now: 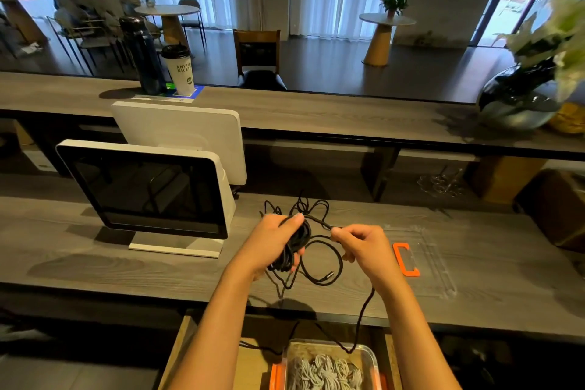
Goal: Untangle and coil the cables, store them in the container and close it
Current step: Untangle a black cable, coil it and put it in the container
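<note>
My left hand (274, 239) grips a bundle of coiled black cable (296, 247) above the grey counter. My right hand (364, 247) pinches a strand of the same cable just right of the coil. Loose loops lie behind the hands, and one loop ends in a plug (326, 278). A strand hangs down from my right hand over the counter edge toward a clear container (370, 355) with orange clips. Inside it lies a coiled grey cable (323, 372). The clear lid (433, 263), with an orange latch (406, 260), lies flat on the counter to the right.
A point-of-sale monitor (148, 190) stands on the counter at left. On the raised shelf behind stand a dark bottle (142, 57), a paper cup (181, 71) and a glass vase with a plant (522, 98). The container sits in an open wooden drawer (180, 351).
</note>
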{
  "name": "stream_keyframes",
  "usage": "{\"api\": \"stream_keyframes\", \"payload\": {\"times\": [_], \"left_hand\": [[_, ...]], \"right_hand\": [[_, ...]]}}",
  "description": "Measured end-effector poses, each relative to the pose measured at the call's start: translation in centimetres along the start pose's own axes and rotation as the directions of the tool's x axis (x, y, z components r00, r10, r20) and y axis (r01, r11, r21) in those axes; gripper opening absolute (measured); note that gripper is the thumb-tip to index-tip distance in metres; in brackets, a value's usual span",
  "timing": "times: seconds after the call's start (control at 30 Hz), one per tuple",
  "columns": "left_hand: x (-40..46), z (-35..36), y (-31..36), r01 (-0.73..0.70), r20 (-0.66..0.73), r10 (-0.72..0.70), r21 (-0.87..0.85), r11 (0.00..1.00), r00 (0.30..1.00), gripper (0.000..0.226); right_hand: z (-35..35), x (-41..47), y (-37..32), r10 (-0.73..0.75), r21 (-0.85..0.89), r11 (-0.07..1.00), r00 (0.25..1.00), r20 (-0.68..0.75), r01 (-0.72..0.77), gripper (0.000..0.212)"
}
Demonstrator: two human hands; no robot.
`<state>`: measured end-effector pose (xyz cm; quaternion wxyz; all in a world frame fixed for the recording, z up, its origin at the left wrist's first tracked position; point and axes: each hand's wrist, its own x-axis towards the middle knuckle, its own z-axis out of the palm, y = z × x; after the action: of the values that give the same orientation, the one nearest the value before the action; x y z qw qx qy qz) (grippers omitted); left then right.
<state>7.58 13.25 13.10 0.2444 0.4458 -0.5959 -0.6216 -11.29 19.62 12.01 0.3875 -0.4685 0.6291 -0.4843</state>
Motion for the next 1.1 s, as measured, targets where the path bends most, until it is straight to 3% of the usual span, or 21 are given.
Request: {"api": "stream_keyframes", "payload": {"times": [0.07,0.17,0.23,0.3,0.37,0.43,0.47,0.53,0.6,0.63,0.7,0.83,0.9,1.0,1.1], "left_hand": [[0.2,-0.1,-0.2,-0.010,-0.177,0.002,-0.043,0.999,0.984,0.042],[0.6,-0.5,-0.4,-0.083,-0.398,-0.087,-0.392,0.916,0.913,0.042],[0.9,-1.1,-0.1,-0.158,-0.391,-0.166,-0.672,0.724,0.905,0.049],[0.9,-1.9,0.0,-0.241,-0.333,-0.152,-0.869,0.432,0.931,0.053],[0.6,-2.9,0.1,-0.299,-0.322,-0.121,-0.938,0.176,0.939,0.048],[0.0,-3.9,0.2,-0.340,-0.348,-0.111,-0.936,0.087,0.931,0.040],[-0.2,-4.2,0.2,-0.347,-0.364,-0.120,-0.928,0.137,0.924,0.039],[-0.2,-4.3,0.1,-0.353,-0.457,-0.171,-0.834,0.424,0.873,0.043],[-0.3,-3.8,0.3,-0.318,-0.606,-0.147,-0.591,0.742,0.782,0.044],[-0.4,-3.4,0.4,-0.270,-0.642,-0.096,-0.448,0.852,0.761,0.041],[-0.6,-2.7,0.7,-0.145,-0.616,0.014,-0.163,0.976,0.788,0.034],[-0.4,-1.1,0.8,-0.010,-0.294,0.101,0.296,0.955,0.950,0.036],[-0.6,-0.6,0.6,-0.082,-0.048,0.112,0.412,0.908,0.993,0.050],[-0.4,0.2,-0.3,-0.216,0.265,0.104,0.440,0.872,0.959,0.075],[0.1,1.2,-0.8,-0.196,0.370,0.008,0.473,0.859,0.929,0.069]], "right_hand": [[-0.2,0.0,0.0,0.013,-0.025,1.000,1.000,0.009,-0.012,0.021],[-0.7,0.0,0.3,0.043,0.004,0.999,0.999,0.021,-0.043,0.020],[-1.1,-0.1,0.6,0.064,0.023,0.998,0.995,0.071,-0.065,0.019],[-1.3,-0.3,0.8,0.057,-0.003,0.998,0.993,0.106,-0.057,0.018],[-1.7,-0.3,1.0,0.059,0.002,0.998,0.993,0.099,-0.060,0.016],[-2.3,-0.5,1.1,0.063,0.025,0.998,0.993,0.099,-0.066,0.012],[-2.4,-0.5,1.1,0.058,0.033,0.998,0.993,0.105,-0.062,0.012],[-2.4,-0.8,1.0,0.027,0.033,0.999,0.993,0.111,-0.031,0.014],[-2.1,-1.0,0.3,-0.027,0.023,0.999,0.993,0.117,0.025,0.016],[-1.9,-1.1,-0.2,-0.058,0.017,0.998,0.990,0.127,0.057,0.017],[-1.5,-1.2,-1.1,-0.116,-0.001,0.993,0.982,0.151,0.117,0.018],[-1.0,-1.2,-2.0,-0.225,-0.024,0.973,0.963,0.148,0.231,0.020],[-0.8,-1.1,-2.2,-0.252,-0.020,0.967,0.961,0.110,0.256,0.020],[-0.3,-1.0,-2.1,-0.268,-0.029,0.962,0.961,0.063,0.270,0.021],[0.1,-1.0,-1.9,-0.256,-0.045,0.965,0.966,0.039,0.257,0.020]]}}
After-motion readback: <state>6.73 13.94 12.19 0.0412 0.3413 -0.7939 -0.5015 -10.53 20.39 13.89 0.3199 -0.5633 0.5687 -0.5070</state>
